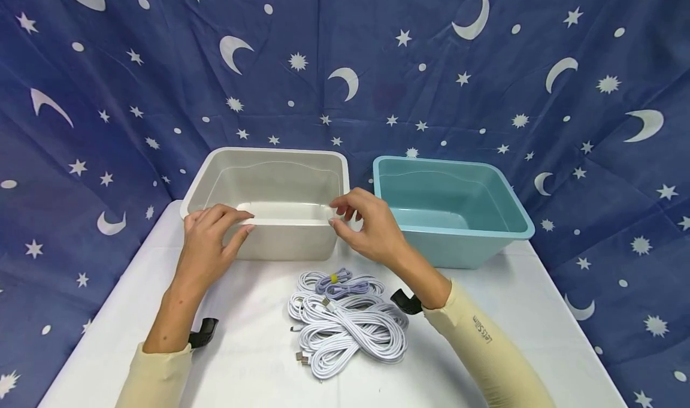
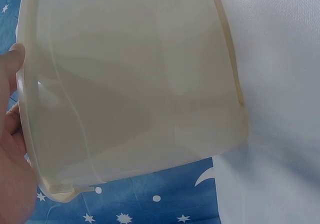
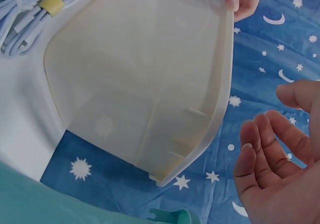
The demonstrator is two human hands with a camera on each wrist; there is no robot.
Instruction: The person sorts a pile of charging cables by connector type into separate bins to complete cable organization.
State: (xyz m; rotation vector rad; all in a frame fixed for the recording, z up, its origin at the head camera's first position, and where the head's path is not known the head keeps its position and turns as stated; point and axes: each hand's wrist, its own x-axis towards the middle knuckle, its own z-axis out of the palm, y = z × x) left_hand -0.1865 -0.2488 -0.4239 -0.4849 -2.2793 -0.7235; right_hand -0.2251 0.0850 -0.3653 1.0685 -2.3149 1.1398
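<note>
A pale grey-white plastic bin stands on the table, with its long side toward me. My left hand pinches its front rim, thumb outside and fingers over the inner side; the left wrist view has this hand at its left edge. Close to the bin's front right corner, my right hand has its fingers loosely bent. In the right wrist view the right hand is apart from the bin's rim, with nothing between thumb and fingers.
To the right stands a teal bin. Several coiled white cables lie in front of the bins, with a lilac cable bearing a yellow tie on top. A blue curtain with moons and stars hangs behind the white tabletop.
</note>
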